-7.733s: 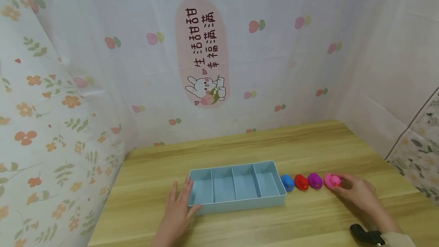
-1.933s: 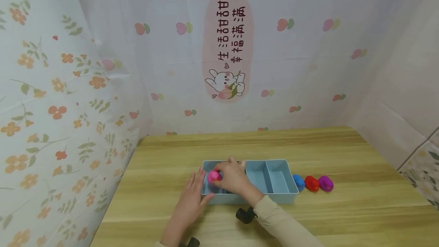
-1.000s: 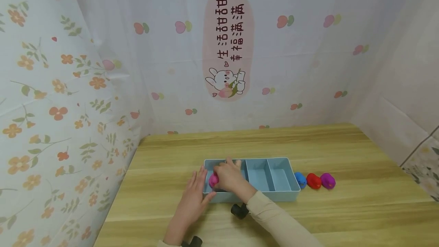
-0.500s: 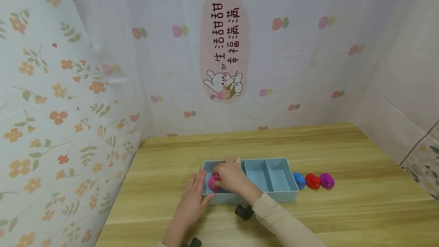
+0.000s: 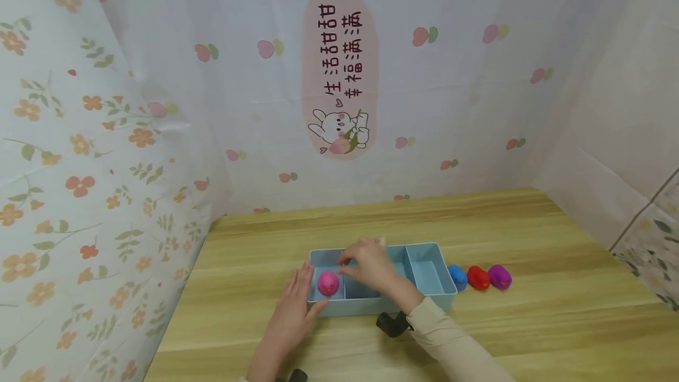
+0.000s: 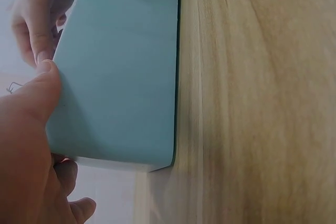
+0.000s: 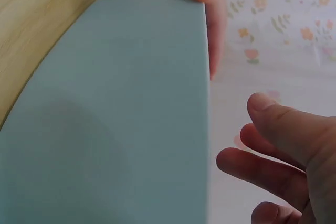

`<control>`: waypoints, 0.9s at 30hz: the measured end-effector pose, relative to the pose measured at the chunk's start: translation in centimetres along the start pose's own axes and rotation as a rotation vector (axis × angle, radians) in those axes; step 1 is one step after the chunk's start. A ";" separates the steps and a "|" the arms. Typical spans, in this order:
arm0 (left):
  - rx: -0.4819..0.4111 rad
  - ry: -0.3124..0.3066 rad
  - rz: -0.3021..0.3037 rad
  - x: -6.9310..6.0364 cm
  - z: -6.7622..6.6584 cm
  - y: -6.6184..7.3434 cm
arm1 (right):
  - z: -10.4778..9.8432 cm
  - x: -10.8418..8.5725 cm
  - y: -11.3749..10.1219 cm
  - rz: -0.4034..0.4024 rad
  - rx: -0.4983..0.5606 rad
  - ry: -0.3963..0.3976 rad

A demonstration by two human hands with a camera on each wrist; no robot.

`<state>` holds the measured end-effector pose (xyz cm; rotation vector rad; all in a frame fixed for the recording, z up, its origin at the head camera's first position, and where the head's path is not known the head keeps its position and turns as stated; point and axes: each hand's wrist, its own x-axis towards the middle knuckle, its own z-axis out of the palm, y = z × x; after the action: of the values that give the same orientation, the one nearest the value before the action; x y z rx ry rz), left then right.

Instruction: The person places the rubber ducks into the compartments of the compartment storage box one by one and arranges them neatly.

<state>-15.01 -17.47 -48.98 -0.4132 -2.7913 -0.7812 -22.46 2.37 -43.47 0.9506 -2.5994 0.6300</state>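
Observation:
A pink rubber duck (image 5: 328, 283) sits in the leftmost compartment of the light-blue divided box (image 5: 382, 306). My right hand (image 5: 371, 264) is over the box just right of the duck, with nothing between its thumb and fingers. In the right wrist view the thumb (image 7: 278, 121) and fingers stand apart beside the box wall. My left hand (image 5: 292, 311) rests against the box's left end. Its fingers lie extended along that end, and the thumb (image 6: 44, 85) touches the front wall near the rim. The right hand partly covers the middle compartments.
Right of the box, a blue duck (image 5: 458, 277), a red duck (image 5: 478, 277) and a purple duck (image 5: 500, 276) stand in a row on the wooden table (image 5: 530, 335). A patterned cloth (image 5: 254, 105) hangs behind.
The pink duck went from the right end of the row into the leftmost compartment. My right hand has let go of it and moved slightly right. The left hand stays at the box's end.

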 end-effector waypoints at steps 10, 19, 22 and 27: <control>-0.013 -0.019 -0.017 -0.1 0.0 -0.1 | -0.9 -1.3 1.8 0.003 -0.001 0.072; -0.021 -0.039 -0.042 0.0 0.1 -0.3 | -1.0 -2.5 3.7 0.042 0.052 0.151; -0.018 -0.042 -0.040 0.1 0.1 -0.3 | -1.3 -2.9 4.3 0.062 0.057 0.168; -0.017 -0.043 -0.036 0.2 0.0 -0.2 | -2.0 -3.4 4.9 0.111 0.079 0.172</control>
<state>-15.23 -17.58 -49.07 -0.3885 -2.8415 -0.8143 -22.94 8.58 -44.63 0.7426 -2.5023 0.8107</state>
